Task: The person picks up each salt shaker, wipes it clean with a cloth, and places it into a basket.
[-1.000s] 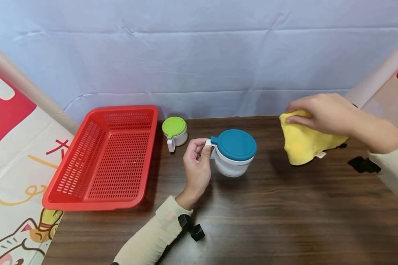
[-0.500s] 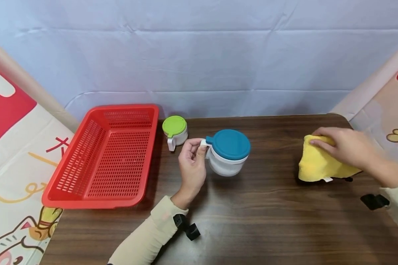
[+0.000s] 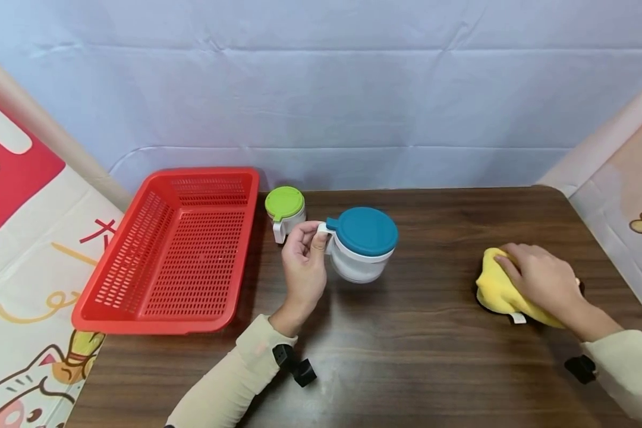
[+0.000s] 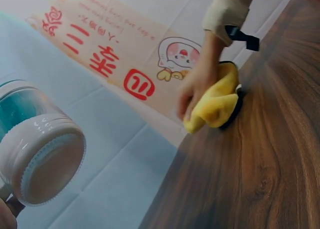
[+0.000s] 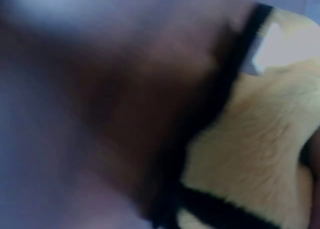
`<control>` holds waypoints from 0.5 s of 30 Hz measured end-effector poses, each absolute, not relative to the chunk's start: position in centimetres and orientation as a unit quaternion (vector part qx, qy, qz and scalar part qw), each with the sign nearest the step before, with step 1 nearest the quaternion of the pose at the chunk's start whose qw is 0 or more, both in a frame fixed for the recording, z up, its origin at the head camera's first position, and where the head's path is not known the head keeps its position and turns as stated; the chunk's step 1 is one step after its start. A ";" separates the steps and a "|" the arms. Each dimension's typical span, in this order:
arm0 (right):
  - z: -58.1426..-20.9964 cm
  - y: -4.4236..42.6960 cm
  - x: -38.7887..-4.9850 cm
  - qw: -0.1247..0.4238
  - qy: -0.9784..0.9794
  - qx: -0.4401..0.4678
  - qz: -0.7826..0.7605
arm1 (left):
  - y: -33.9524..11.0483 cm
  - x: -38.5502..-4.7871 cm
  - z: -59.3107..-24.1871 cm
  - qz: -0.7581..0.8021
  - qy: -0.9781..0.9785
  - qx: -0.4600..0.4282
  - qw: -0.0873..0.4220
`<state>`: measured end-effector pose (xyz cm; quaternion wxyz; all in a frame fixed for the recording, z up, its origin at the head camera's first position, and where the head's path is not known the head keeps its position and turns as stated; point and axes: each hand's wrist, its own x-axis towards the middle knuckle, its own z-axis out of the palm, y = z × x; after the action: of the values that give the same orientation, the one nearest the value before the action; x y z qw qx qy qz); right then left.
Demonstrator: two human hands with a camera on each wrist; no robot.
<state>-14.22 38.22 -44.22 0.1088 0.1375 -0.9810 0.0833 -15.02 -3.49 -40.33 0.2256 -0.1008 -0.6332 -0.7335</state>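
Observation:
My left hand (image 3: 306, 267) pinches the white handle of a seasoning jar (image 3: 361, 261) with a blue lid, holding it above the table. In the left wrist view the jar's clear wall and white base (image 4: 52, 161) show, tilted. At the right of the table my right hand (image 3: 545, 282) grips a yellow cloth (image 3: 500, 291) with a dark edge and a small white tag, bunched against the tabletop. The right wrist view shows the cloth's fluffy face (image 5: 250, 139) close up, much of that view blurred.
A red perforated basket (image 3: 152, 327) stands at the left. Beside it, near the back edge, is a smaller jar with a green lid (image 3: 285, 203). Brown wooden tabletop (image 3: 406, 368) lies in front, and a pale sheet (image 3: 331, 95) hangs behind.
My right hand has carried the cloth rightward, then down toward me onto the table. The left hand has shifted slightly left, still holding the blue-lidded jar.

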 end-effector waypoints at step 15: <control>-47.1 39.1 -12.0 0.080 -0.981 0.081 0.155 | -5.1 -14.6 -39.3 -0.719 -0.649 -0.099 0.229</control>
<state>-12.00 39.07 -47.07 0.0802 0.0806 -0.9813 0.1555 -14.62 -5.05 -39.26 0.2287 -0.0989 -0.6488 -0.7190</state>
